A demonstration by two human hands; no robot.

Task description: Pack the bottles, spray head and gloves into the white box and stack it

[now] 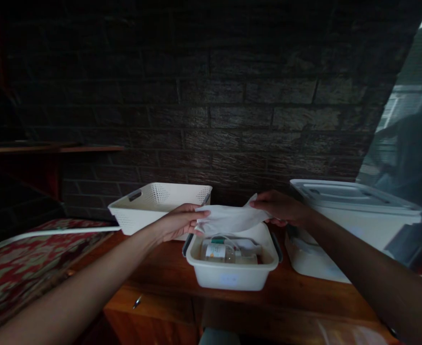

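Observation:
A thin white cloth or tissue [228, 218] stretches between my two hands, above a white tub. My left hand [182, 221] pinches its left end, thumb on top. At the other end my right hand [279, 207] is closed on it, and a corner sticks up beside the thumb. Below, the white tub [228, 279] with grey side handles stands on the wooden table. Inside it lie a clear bottle with a white label [216, 252] and other pale items that I cannot make out, partly covered by the sheet.
A white perforated basket [124, 214] stands behind on the left. On the right is a large lidded white box [372, 230]. The wooden table [153, 258] has a drawer with a small metal handle [136, 302]. A shelf [52, 147] juts out at left, before a dark brick wall [232, 105].

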